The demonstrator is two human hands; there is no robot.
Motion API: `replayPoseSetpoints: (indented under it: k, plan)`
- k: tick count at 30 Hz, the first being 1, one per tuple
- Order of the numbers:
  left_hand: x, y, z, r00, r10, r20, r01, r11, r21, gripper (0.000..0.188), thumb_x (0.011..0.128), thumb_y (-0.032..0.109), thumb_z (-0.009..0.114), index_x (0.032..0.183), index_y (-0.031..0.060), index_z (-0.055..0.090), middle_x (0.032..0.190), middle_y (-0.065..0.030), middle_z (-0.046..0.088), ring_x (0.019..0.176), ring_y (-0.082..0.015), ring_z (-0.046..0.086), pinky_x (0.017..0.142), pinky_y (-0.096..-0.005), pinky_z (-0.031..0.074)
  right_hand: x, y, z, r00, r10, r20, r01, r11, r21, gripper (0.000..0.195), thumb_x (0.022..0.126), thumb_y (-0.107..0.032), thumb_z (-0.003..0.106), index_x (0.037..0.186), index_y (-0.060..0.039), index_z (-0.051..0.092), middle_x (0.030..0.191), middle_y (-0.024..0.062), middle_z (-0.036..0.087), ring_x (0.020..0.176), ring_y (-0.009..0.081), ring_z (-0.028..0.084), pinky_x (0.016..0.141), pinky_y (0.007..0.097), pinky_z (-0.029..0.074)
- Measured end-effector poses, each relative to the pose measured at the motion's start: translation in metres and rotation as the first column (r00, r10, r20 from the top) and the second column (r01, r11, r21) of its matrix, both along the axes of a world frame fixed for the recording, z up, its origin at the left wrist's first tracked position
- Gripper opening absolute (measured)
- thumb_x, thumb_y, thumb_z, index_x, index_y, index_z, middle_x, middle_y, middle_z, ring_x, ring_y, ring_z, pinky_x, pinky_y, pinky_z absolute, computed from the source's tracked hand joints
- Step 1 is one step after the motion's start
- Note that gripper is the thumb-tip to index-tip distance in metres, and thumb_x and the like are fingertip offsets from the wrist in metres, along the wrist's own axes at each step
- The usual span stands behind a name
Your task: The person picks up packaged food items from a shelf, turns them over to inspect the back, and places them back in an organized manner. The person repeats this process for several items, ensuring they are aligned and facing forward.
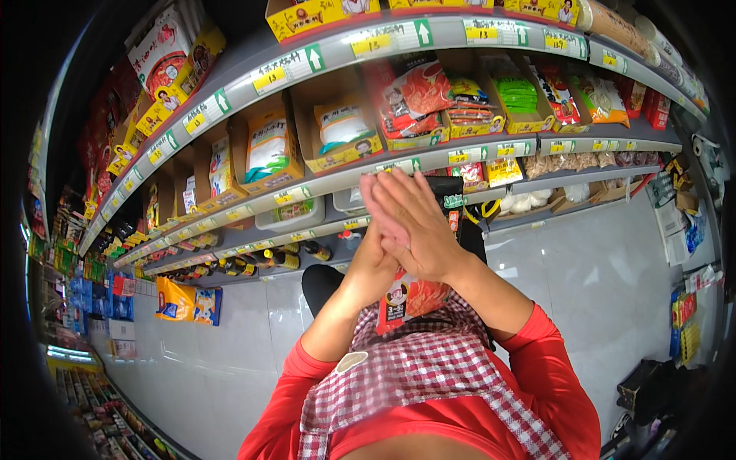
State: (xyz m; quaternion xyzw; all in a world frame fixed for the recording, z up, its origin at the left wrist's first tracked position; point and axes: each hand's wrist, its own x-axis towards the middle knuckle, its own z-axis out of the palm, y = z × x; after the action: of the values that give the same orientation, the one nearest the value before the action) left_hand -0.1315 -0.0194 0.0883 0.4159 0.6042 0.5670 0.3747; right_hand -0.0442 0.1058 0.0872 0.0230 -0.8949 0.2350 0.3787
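My left hand (374, 259) and my right hand (425, 230) are pressed palm to palm in front of the shelf, fingers extended forward. The right hand covers much of the left one. Neither appears to hold anything. Below my wrists a red food packet (417, 299) lies on my lap, on a red-and-white checked apron (402, 368). A black packet (451, 185) with a green mark shows just beyond my right hand, partly hidden by it. Past my fingertips, red packets (417, 92) stand in a carton on the shelf.
Shelves with price strips (345, 184) curve across the front. White-and-green bags (267, 146) stand in cartons, and dark bottles (282, 259) line the bottom shelf. A yellow-and-blue bag (190, 302) sits at left on the grey tiled floor (230, 368). Dark items (650, 385) lie at lower right.
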Motion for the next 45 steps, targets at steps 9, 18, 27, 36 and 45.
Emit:
replayPoseSetpoints:
  k: [9,18,27,36,45]
  plan:
    - [0.000,0.010,-0.005,0.998,-0.003,-0.069,0.005,0.999,0.032,0.065,0.090,-0.012,0.041,0.148,0.0038,0.018,0.137,-0.0103,0.043,0.125,-0.0171,0.042,0.101,-0.0269,0.036,-0.013,0.014,-0.008,0.950,-0.297,0.093,0.309,0.934,-0.178,0.051,0.094,-0.030,0.045,0.133,0.0040,0.041,0.139,0.0243,0.039,0.133,0.0404,0.032,0.111,0.0531,0.018]
    - [-0.021,0.031,-0.017,0.887,0.184,0.424,-0.333,0.891,0.309,0.058,0.088,-0.012,0.043,0.142,0.0075,0.034,0.132,-0.0103,0.051,0.117,-0.0212,0.052,0.098,-0.0334,0.045,-0.002,-0.011,-0.005,0.991,-0.107,0.079,0.107,0.994,0.001,0.059,0.088,-0.020,0.052,0.135,0.0109,0.035,0.144,0.0283,0.030,0.137,0.0415,0.026,0.115,0.0486,0.017]
    - [-0.052,0.014,-0.007,0.777,0.231,0.586,-0.466,0.837,0.288,0.037,0.097,0.003,0.046,0.133,0.0053,0.041,0.118,-0.0077,0.058,0.103,-0.0167,0.060,0.087,-0.0321,0.051,0.056,0.045,-0.112,0.988,-0.117,0.105,0.144,0.395,-0.907,0.060,0.101,-0.040,0.039,0.138,0.0060,0.034,0.098,0.0071,0.060,0.097,0.0141,0.062,0.069,0.0271,0.051]
    - [-0.025,0.030,-0.013,0.772,0.245,0.587,-0.512,0.787,0.344,0.027,0.097,0.009,0.049,0.124,0.0033,0.048,0.115,-0.0077,0.061,0.102,-0.0176,0.062,0.088,-0.0321,0.051,0.021,-0.004,-0.025,0.952,-0.262,0.157,0.263,0.965,0.014,0.068,0.084,-0.022,0.060,0.134,0.0142,0.032,0.145,0.0316,0.026,0.136,0.0475,0.022,0.113,0.0513,0.015]
    - [-0.071,0.003,-0.048,0.628,0.345,0.698,-0.613,0.772,0.170,0.025,0.099,0.024,0.050,0.118,0.0087,0.053,0.107,-0.0051,0.064,0.092,-0.0147,0.064,0.080,-0.0319,0.054,0.070,0.023,-0.085,0.983,0.011,-0.184,-0.184,-0.023,-0.983,0.059,0.098,-0.036,0.047,0.141,0.0027,0.033,0.136,0.0151,0.047,0.123,0.0275,0.048,0.105,0.0389,0.039]
